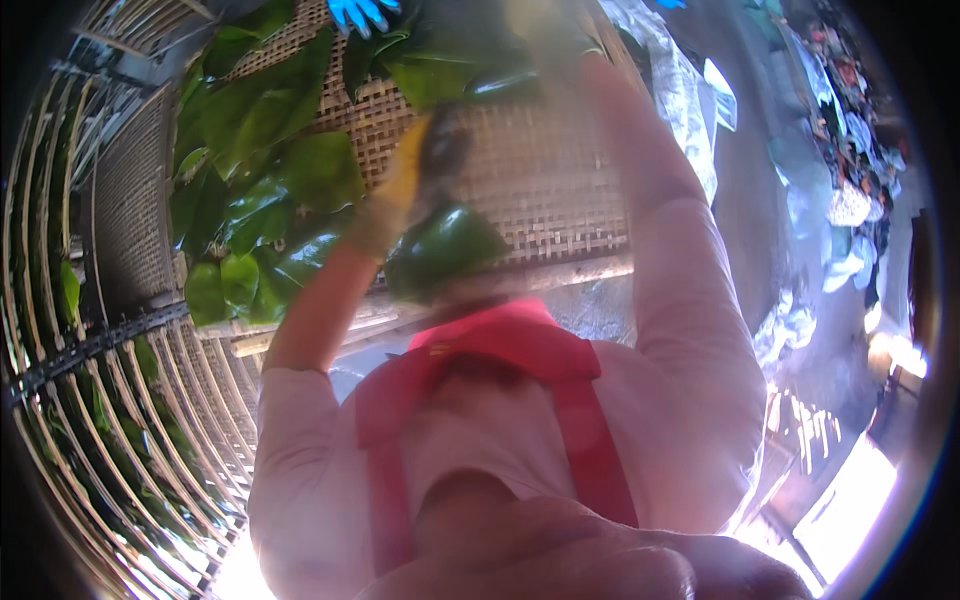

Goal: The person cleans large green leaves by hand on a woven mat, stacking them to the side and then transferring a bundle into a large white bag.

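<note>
Thickly Spread, Green Leaves (260, 125) Crowd Woven Surface (545, 180)

At far left, pale slats (150, 420) run from 10 o'clock down to 8, with a dark woven panel (130, 200) beside them at 10. Broad, glossy leaves overlap at 10 o'clock on the wickerwork, with more along its top edge toward 12. Between 11 and 12, at the upper rim, a co-worker's blue-gloved hand (360, 12) spreads its fingers near the foliage.

Below it, at 11 o'clock, the wearer's left hand (415, 165), in a yellow glove with a dark section, blurs above the weave; how far it is open, or whether it grips anything, cannot be told. A single dark-green leaf (450, 250) lies just below it, near the centre. Toward 6 o'clock, red straps (595, 440) cross a pale shirt (690, 400).

High at 12, the right hand (540, 25) dissolves into a yellowish blur, its opening and hold likewise unreadable. A silvery sheet (680, 80) drapes between 1 and 2 o'clock; beyond it, a jumbled heap (850, 200) lines the room at 2 to 3.
</note>
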`<state>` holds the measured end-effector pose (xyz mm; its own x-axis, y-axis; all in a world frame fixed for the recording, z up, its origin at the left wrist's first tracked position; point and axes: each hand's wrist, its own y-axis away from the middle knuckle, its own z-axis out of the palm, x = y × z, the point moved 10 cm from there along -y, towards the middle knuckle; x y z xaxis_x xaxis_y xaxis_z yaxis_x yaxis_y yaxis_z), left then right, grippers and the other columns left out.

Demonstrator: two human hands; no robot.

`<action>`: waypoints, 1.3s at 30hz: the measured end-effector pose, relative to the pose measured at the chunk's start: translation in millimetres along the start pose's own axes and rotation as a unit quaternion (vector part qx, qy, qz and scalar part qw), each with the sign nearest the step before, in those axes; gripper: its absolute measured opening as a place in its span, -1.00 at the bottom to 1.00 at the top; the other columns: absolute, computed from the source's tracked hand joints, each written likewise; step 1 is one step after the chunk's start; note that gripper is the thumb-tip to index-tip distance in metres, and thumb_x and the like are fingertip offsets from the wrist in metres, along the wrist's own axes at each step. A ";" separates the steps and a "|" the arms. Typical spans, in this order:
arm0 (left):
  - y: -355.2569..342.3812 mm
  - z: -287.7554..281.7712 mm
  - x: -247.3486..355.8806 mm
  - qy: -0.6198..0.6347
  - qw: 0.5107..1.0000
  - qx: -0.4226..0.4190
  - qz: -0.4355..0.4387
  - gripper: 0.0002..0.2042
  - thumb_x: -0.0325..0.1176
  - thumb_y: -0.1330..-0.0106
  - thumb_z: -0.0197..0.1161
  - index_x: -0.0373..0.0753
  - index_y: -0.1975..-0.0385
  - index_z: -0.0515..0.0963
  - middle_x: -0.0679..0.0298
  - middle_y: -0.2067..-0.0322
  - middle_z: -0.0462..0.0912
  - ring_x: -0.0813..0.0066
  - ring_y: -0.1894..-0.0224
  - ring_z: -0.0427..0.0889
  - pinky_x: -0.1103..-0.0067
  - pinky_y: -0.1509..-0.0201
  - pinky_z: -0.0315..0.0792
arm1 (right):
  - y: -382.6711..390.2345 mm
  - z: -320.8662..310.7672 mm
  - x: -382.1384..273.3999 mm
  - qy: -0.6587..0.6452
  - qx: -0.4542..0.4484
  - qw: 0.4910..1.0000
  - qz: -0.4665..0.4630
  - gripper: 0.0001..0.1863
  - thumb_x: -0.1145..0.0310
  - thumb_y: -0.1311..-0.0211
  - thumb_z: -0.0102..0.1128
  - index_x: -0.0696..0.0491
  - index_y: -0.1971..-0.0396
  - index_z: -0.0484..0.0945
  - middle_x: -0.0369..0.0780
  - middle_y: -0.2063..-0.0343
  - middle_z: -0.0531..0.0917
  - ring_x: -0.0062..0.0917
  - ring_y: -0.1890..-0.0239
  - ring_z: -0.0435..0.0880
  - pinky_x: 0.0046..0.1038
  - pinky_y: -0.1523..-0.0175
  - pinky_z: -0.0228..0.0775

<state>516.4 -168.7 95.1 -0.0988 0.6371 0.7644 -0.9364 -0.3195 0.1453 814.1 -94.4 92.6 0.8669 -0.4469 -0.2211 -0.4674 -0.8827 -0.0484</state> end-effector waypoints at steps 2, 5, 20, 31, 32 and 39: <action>-12.7 -9.7 -50.5 0.168 0.981 0.026 -0.098 -0.64 -0.29 -0.32 0.12 -0.20 -0.10 0.39 0.23 0.10 0.53 0.58 0.20 0.50 0.64 0.15 0.46 | 6.4 29.3 2.7 0.024 0.047 0.998 0.039 -0.66 0.38 -0.10 -0.07 0.05 0.10 0.47 0.00 0.04 0.55 -0.17 0.00 0.55 -0.18 -0.07 0.37; -28.6 -16.8 -83.9 0.063 0.994 0.044 -0.072 -0.64 -0.34 -0.32 0.11 -0.23 -0.10 0.39 0.26 0.11 0.55 0.61 0.16 0.51 0.66 0.05 0.44 | 8.7 6.3 -2.1 0.037 0.035 0.998 0.024 -0.65 0.37 -0.09 -0.04 0.02 0.08 0.51 -0.05 0.12 0.61 -0.19 0.06 0.59 -0.23 -0.04 0.40; 2.4 31.4 11.7 -0.816 0.523 0.061 0.237 -0.33 -0.31 -0.01 0.31 -0.30 -0.17 0.24 0.01 -0.14 0.33 0.15 -0.22 0.30 0.43 -0.23 0.29 | 226.1 -42.6 -70.4 -0.407 0.045 0.901 -0.143 -0.70 0.51 -0.18 0.00 0.14 0.06 0.48 -0.20 0.26 0.65 -0.49 0.22 0.62 -0.46 0.09 0.48; 24.0 25.4 -32.6 -0.699 0.674 -0.064 0.229 -0.50 -0.52 -0.07 0.21 -0.36 -0.08 0.34 0.09 -0.01 0.48 0.22 -0.03 0.49 0.49 -0.11 0.40 | 271.4 14.3 -57.3 -0.413 0.027 0.910 0.024 -0.49 0.45 -0.32 -0.23 0.01 -0.28 0.14 -0.03 -0.20 0.31 -0.26 -0.24 0.29 -0.38 -0.31 0.12; 14.7 5.5 -41.7 -0.614 0.756 -0.069 0.217 -0.51 -0.54 -0.08 0.19 -0.36 -0.09 0.33 0.09 -0.03 0.47 0.24 -0.04 0.49 0.49 -0.11 0.40 | 274.2 31.0 -64.3 -0.430 -0.022 0.900 0.068 -0.49 0.41 -0.30 -0.19 0.01 -0.27 0.14 0.02 -0.19 0.29 -0.19 -0.21 0.31 -0.37 -0.27 0.17; 11.3 -6.4 -42.8 -0.357 0.930 -0.073 0.042 -0.58 -0.61 -0.23 0.04 -0.36 -0.13 0.28 0.10 -0.13 0.37 0.42 -0.04 0.47 0.56 -0.13 0.36 | 262.0 21.2 -45.4 -0.417 -0.107 0.902 0.000 -0.73 0.42 -0.12 0.18 0.15 0.15 0.52 -0.19 0.36 0.66 -0.45 0.29 0.63 -0.47 0.10 0.45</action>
<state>507.9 -195.1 60.0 0.0269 -0.0316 0.9991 -0.9762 -0.2160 0.0195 648.6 -302.3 69.3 0.3921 -0.2615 -0.8820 -0.3458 -0.9303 0.1221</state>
